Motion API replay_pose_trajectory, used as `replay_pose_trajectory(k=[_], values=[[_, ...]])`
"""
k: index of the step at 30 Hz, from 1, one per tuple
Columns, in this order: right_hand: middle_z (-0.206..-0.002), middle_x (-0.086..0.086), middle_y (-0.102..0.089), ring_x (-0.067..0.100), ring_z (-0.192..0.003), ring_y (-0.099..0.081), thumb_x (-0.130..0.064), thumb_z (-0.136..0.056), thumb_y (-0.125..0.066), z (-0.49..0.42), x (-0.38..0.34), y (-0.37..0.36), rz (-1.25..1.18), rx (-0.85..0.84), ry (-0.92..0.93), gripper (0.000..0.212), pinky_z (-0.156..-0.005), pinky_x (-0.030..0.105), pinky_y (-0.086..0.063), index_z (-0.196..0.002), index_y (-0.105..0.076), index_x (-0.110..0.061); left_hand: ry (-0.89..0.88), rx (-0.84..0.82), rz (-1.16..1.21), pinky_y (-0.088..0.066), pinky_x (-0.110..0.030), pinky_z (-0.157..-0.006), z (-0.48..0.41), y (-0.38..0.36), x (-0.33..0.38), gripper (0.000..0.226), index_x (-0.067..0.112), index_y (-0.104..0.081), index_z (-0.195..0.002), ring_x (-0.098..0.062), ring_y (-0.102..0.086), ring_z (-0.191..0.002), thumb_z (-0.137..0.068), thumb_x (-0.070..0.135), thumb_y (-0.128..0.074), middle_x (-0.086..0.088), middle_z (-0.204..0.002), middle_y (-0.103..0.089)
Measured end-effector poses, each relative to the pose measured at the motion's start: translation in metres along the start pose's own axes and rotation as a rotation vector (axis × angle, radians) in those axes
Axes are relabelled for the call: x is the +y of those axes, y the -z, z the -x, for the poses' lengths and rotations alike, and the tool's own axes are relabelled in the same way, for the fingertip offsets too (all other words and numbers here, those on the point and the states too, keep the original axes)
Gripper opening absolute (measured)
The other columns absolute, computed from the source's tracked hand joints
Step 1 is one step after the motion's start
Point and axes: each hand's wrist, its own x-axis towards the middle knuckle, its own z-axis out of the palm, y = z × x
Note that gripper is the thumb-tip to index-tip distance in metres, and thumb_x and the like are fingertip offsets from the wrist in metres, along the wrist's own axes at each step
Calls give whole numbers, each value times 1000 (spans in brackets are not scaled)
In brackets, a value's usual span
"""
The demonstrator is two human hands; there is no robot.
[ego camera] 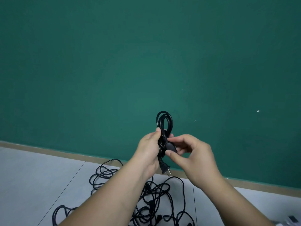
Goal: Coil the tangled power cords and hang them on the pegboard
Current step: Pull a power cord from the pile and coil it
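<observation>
A black power cord, coiled into a tight bundle (pixel 164 123), is held upright in front of the green wall. My left hand (pixel 149 150) grips the bundle's middle, loops sticking out above the fist. A pronged plug (pixel 165 168) hangs below that hand. My right hand (pixel 192 152) pinches the cord's black connector end (pixel 170 146) against the bundle, thumb under it. On the floor below lies a heap of tangled black cords (pixel 156 201). No pegboard is in view.
A green wall (pixel 146 62) fills most of the view, with a tan baseboard (pixel 65 152) along its foot. The floor is pale grey tile (pixel 32 176). A dark object (pixel 292 220) pokes in at the bottom right corner.
</observation>
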Motion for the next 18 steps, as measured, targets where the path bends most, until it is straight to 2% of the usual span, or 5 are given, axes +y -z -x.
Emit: replay_pose_trajectory(k=[5, 9, 14, 16, 18], values=[[-111, -20, -74, 5, -104, -67, -21, -83, -90, 1, 16, -1, 286, 44, 328, 35, -92, 30, -56, -117, -79, -27, 25, -92, 1, -51, -33, -71, 3, 0, -2, 49, 5, -68, -109, -22, -68, -77, -102, 53, -61, -7, -89, -73], [-113, -21, -72, 9, -112, -62, -14, -84, -88, -1, 16, -2, 361, 36, 385, 32, -96, 26, -52, -113, -81, -27, -167, -116, -276, -55, -31, -75, 1, 7, -9, 31, 9, -61, -112, -19, -72, -89, -100, 36, -71, -7, -99, -74], [-111, -9, -73, 18, -106, -72, 12, -91, -65, 6, 8, -5, -101, 183, 52, 43, -87, 26, -58, -100, -85, -25, -252, -149, -337, -63, -39, -90, 3, 1, -14, 22, 13, -58, -116, -24, -75, -104, -103, 28, -69, -10, -111, -76], [-108, 0, -77, 25, -95, -76, 16, -95, -54, 2, -2, -1, -445, 316, -84, 46, -77, 30, -62, -112, -80, -18, -266, -166, -316, -62, -45, -94, 2, -1, -18, 18, 13, -55, -116, -26, -77, -100, -104, 21, -66, -9, -107, -76], [-114, -1, -74, 21, -95, -74, 3, -105, -53, -2, -7, 6, -455, 351, -86, 41, -72, 34, -63, -132, -71, -22, -275, -200, -346, -62, -48, -92, 1, 0, -18, 17, 12, -51, -118, -32, -78, -95, -105, 13, -62, -10, -104, -75]])
